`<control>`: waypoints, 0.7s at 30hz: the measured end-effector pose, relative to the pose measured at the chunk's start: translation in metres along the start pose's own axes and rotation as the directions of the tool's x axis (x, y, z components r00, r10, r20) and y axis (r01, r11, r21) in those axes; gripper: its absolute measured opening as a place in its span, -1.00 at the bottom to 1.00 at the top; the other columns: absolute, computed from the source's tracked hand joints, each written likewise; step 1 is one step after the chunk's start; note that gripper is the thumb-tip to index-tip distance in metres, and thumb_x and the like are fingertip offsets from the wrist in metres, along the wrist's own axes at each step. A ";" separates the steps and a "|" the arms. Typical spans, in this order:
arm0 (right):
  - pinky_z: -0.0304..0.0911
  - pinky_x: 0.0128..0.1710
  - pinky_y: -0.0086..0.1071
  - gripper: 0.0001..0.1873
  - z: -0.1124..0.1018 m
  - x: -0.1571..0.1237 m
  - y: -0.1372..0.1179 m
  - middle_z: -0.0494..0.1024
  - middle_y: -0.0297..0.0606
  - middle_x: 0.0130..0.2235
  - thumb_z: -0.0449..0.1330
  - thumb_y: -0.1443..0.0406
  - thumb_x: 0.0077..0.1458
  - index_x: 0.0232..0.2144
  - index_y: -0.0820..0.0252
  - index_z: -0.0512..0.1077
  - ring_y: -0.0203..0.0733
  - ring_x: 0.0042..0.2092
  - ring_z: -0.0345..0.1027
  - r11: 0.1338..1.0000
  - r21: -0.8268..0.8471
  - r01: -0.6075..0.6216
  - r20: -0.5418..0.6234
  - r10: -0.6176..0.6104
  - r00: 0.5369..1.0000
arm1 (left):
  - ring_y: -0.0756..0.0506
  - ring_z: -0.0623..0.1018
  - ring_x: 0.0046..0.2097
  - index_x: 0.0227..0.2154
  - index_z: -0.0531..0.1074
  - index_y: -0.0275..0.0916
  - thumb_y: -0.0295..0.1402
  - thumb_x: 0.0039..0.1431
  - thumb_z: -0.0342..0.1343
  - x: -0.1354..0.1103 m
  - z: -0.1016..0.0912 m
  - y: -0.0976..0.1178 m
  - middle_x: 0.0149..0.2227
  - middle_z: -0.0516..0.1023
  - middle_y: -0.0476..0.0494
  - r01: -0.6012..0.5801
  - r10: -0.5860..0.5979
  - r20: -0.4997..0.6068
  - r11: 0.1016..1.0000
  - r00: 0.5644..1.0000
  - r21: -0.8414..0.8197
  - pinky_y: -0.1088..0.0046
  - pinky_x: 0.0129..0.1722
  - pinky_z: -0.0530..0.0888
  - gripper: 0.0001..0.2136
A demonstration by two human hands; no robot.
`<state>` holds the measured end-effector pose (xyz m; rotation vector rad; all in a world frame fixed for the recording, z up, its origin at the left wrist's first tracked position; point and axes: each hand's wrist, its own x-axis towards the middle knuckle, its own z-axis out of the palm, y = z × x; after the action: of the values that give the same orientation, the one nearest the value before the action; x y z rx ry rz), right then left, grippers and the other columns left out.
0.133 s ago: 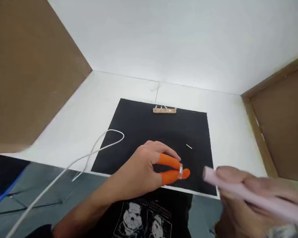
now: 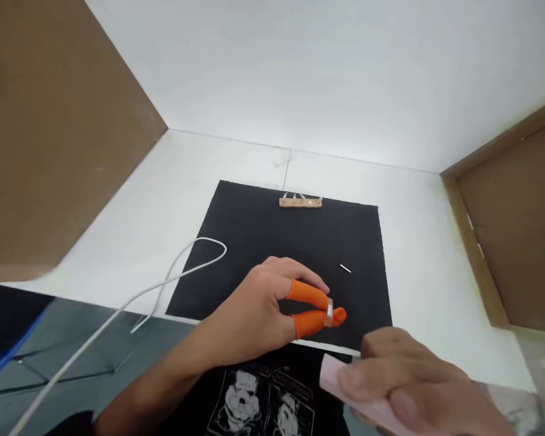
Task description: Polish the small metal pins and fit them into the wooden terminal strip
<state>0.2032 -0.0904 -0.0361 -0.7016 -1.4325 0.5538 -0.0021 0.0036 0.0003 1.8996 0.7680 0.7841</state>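
Observation:
My left hand (image 2: 272,303) is over the front part of a black mat (image 2: 263,224), with orange finger cots on its thumb and index finger. Pinched between those two fingertips is a small clear piece (image 2: 329,312) with a pale, shiny middle. At the lower right, my right hand (image 2: 418,381) is closed around a pale pink stick (image 2: 331,372), whose blunt end points left, towards me and below the left fingertips. The stick and the clear piece are apart. Most of the stick is hidden by my fingers. A thin metal pin (image 2: 345,267) lies beyond my left fingertips.
Near the mat's back edge lies a small wooden strip (image 2: 300,203) with several shiny studs and clear prongs. A white cable (image 2: 163,281) loops over the mat's left edge. Brown boards (image 2: 72,133) and a white back wall (image 2: 300,72) enclose the white table (image 2: 418,242).
My right hand has swung left and down, bringing the pink stick's end below my left fingertips. The left hand stays almost in place with the clear piece.

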 end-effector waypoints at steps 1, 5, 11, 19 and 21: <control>0.35 -0.49 -0.27 -0.83 -0.001 0.001 0.000 0.80 -0.33 -0.19 0.30 0.16 0.47 0.00 0.06 0.60 -0.24 -0.49 0.59 0.999 0.025 0.028 0.007 -0.028 1.000 | -0.10 0.71 -0.05 -0.29 0.77 -0.20 -0.40 0.26 0.49 0.000 0.000 0.000 -0.08 0.80 -0.08 -0.005 0.005 0.000 1.000 1.000 0.000 0.36 0.03 0.53 -0.98; 0.52 -0.51 -0.39 -0.75 -0.024 0.009 0.015 0.79 -0.30 -0.08 0.35 0.30 0.40 0.09 0.01 0.59 -0.18 -0.26 0.71 0.999 0.031 0.032 -0.125 -0.028 0.992 | -0.10 0.70 -0.03 -0.29 0.77 -0.18 -0.41 0.25 0.48 -0.002 -0.001 0.001 -0.07 0.80 -0.06 0.014 -0.014 0.006 1.000 1.000 0.003 0.37 0.02 0.53 -0.98; 0.46 -0.53 -0.35 -0.86 -0.004 0.010 0.010 0.80 -0.28 -0.13 0.32 0.32 0.43 0.01 0.12 0.60 -0.25 -0.37 0.67 0.997 0.068 0.048 -0.055 -0.045 0.998 | -0.10 0.70 -0.04 -0.30 0.77 -0.17 -0.41 0.25 0.49 -0.003 0.000 -0.001 -0.07 0.80 -0.07 0.021 -0.022 -0.006 1.000 1.000 -0.022 0.36 0.01 0.54 -0.98; 0.63 -0.35 -0.38 -0.52 -0.025 0.011 0.026 0.78 -0.32 -0.03 0.45 0.50 0.23 0.14 0.07 0.56 -0.19 -0.16 0.73 0.995 0.026 0.098 -0.158 -0.093 0.983 | -0.11 0.70 -0.02 -0.29 0.77 -0.17 -0.41 0.25 0.48 -0.003 -0.001 0.000 -0.07 0.79 -0.06 0.028 -0.027 0.014 0.999 1.000 -0.017 0.37 0.00 0.54 -0.98; 0.60 -0.43 -0.34 -0.55 -0.028 0.011 0.025 0.79 -0.29 -0.09 0.46 0.47 0.22 0.11 0.06 0.57 -0.15 -0.25 0.72 0.994 -0.022 0.107 -0.176 -0.109 0.978 | -0.10 0.70 -0.03 -0.29 0.77 -0.17 -0.40 0.25 0.48 -0.003 -0.001 0.001 -0.07 0.80 -0.06 0.030 -0.030 0.009 0.999 1.000 -0.017 0.37 -0.01 0.54 -0.98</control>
<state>0.2331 -0.0685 -0.0470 -0.6619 -1.2997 0.3880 -0.0043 0.0018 0.0010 1.8706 0.7800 0.7609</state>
